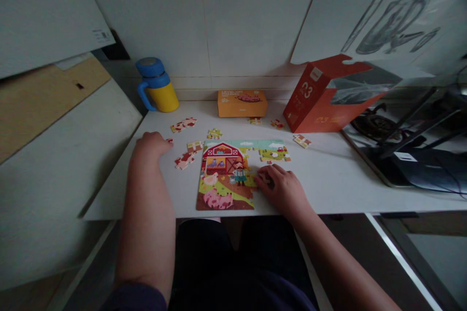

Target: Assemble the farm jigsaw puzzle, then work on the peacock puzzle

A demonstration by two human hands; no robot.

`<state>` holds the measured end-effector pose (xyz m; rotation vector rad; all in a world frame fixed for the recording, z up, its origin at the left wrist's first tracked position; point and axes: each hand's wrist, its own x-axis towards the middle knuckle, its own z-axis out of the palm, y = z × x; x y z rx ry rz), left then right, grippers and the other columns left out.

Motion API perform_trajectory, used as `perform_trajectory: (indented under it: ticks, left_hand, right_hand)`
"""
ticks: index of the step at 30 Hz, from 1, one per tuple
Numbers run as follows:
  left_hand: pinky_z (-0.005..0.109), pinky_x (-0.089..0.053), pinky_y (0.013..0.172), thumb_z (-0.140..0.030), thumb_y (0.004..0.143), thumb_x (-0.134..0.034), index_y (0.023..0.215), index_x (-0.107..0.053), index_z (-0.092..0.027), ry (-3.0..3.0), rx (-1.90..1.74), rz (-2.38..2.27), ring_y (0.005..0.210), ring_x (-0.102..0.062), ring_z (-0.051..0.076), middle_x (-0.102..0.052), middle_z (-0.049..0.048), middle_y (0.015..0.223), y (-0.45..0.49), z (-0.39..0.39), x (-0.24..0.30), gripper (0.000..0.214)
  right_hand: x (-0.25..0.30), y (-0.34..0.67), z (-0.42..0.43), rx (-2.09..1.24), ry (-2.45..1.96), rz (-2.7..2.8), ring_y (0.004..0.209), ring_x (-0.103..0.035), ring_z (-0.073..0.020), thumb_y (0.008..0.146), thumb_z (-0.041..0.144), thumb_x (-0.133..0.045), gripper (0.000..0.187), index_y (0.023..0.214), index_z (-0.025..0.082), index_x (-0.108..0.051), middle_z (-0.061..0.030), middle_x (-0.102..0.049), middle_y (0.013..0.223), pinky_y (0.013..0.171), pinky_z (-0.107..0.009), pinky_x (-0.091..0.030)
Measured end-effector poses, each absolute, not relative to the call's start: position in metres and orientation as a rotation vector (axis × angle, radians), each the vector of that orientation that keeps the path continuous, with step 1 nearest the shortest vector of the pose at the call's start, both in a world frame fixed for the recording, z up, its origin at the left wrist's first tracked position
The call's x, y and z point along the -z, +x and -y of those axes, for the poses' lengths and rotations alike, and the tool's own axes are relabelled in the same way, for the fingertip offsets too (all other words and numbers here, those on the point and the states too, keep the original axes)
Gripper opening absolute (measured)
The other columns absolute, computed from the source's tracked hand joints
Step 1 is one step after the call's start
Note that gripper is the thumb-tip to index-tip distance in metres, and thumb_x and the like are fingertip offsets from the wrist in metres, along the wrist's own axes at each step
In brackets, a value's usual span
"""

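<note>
A partly joined farm puzzle (pixel 222 175) lies on the white table, showing a red barn, a farmer, a hen and a pink pig. At its right side my right hand (pixel 282 187) has its fingers curled down on a puzzle piece (pixel 266 178), mostly hidden under them. My left hand (pixel 151 143) is closed at the table's left, its thumb against a small reddish puzzle piece (pixel 170 141); most of its fingers are hidden. Close by lie loose pieces: a spotted pair (pixel 184 125), another spotted pair (pixel 184 160), a tan piece (pixel 195 146) and a green piece (pixel 215 133).
An orange puzzle box (pixel 242 104) stands against the wall, with a blue and yellow mug (pixel 158 87) to its left. A red carton (pixel 321 97) leans at the right near more pieces (pixel 302 141). Dark equipment (pixel 401 150) occupies the far right.
</note>
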<state>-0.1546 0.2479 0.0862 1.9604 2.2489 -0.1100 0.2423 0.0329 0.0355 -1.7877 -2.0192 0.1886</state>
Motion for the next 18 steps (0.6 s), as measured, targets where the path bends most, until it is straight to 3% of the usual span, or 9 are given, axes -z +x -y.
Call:
perform_trajectory:
  ticks: [4,11,18]
  left_hand:
    - [0.038,-0.054,0.079,-0.057,0.074,-0.074,0.099,-0.080,-0.015,1.875,0.337,-2.252,0.098,-0.073,0.037,-0.079,0.0205,0.105,-0.159,-0.253,-0.089,0.049]
    - [0.035,-0.054,0.084,-0.067,0.068,-0.080,0.109,-0.079,-0.012,1.878,0.341,-2.255,0.108,-0.072,0.037,-0.075,0.0234,0.124,-0.155,-0.251,-0.091,0.068]
    - [0.036,-0.053,0.077,-0.055,0.068,-0.084,0.099,-0.078,-0.018,1.794,0.207,-2.227,0.096,-0.075,0.035,-0.080,0.0138,0.104,-0.153,-0.245,-0.097,0.048]
  right_hand:
    - [-0.038,0.242,-0.033,-0.193,-1.801,2.031,0.091,-0.073,-0.0254,0.104,0.040,-0.064,0.018,0.108,0.023,-0.071,-0.0076,-0.077,0.107,0.079,-0.037,-0.044]
    - [-0.042,0.240,-0.032,-0.214,-1.814,2.035,0.093,-0.073,-0.0253,0.104,0.039,-0.064,0.017,0.107,0.024,-0.071,-0.0071,-0.077,0.107,0.080,-0.038,-0.045]
    - [-0.040,0.241,-0.032,-0.196,-1.792,2.019,0.093,-0.073,-0.0251,0.104,0.040,-0.063,0.018,0.107,0.024,-0.071,-0.0082,-0.078,0.107,0.080,-0.038,-0.046]
